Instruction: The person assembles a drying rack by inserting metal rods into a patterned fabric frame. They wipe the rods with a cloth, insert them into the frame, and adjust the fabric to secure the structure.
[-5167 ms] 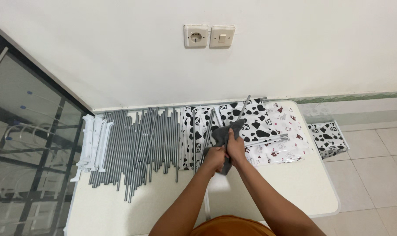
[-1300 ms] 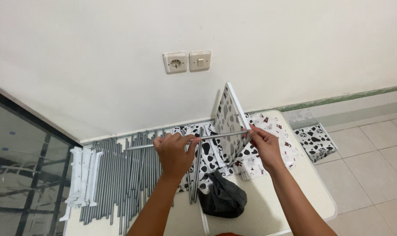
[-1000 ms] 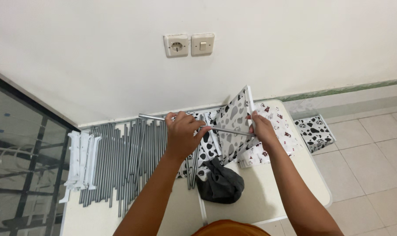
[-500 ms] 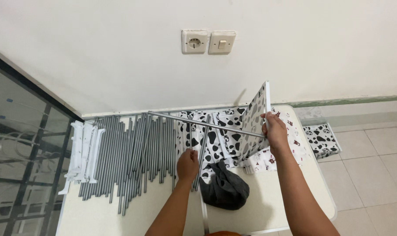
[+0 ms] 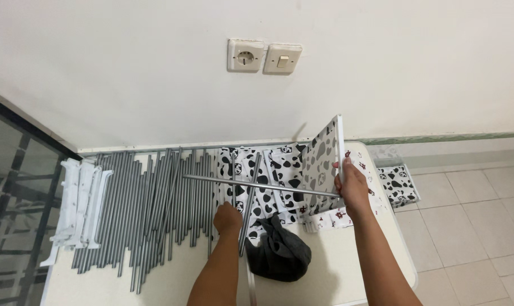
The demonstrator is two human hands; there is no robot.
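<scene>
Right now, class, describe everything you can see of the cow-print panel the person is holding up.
The panel is a flat rectangular sheet, white with black and grey cow blotches and a white rim, plastic by the look of it. It stands tilted on the table, above similar flat panels. The right hand grips its right edge. A grey rod runs from its lower part leftward in the air.

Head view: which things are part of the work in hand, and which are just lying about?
In hand:
right hand holding cow-print panel and a grey rod
left hand on loose rods

Lying about:
grey cloth
pile of rods
white plastic brackets
panel on the floor
</scene>
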